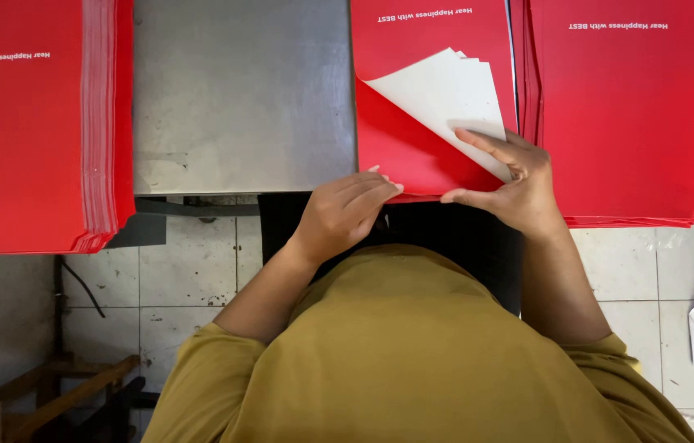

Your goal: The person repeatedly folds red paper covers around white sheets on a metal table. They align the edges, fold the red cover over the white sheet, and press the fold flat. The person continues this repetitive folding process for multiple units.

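You are partway through turning up sheets from the red card stack (pixel 433 98) that lies at the near edge of the grey tabletop (pixel 240 90), straight in front of you. Your right hand (pixel 511 176) has curled the near right corners of several sheets back, so their white undersides (pixel 441 90) show fanned over the red face; the fingers press down on those lifted corners and the thumb hooks under the stack's near edge, so this hand is closed in a pinch on the sheets. Your left hand (pixel 347 209) rests at the near left of the same stack, fingers bent together with the tips touching its edge; it steadies rather than grips, as far as I can judge. Just to the right of that stack sits a taller pile of red cards (pixel 626 115), and well to its left, across bare metal, another tall pile (pixel 31 123) overhangs the tabletop's edge. The step in hand looks like counting or separating a few sheets. The next move calls for a firm pinch on the fanned corners so none slips back, with your left hand pinning the rest flat.
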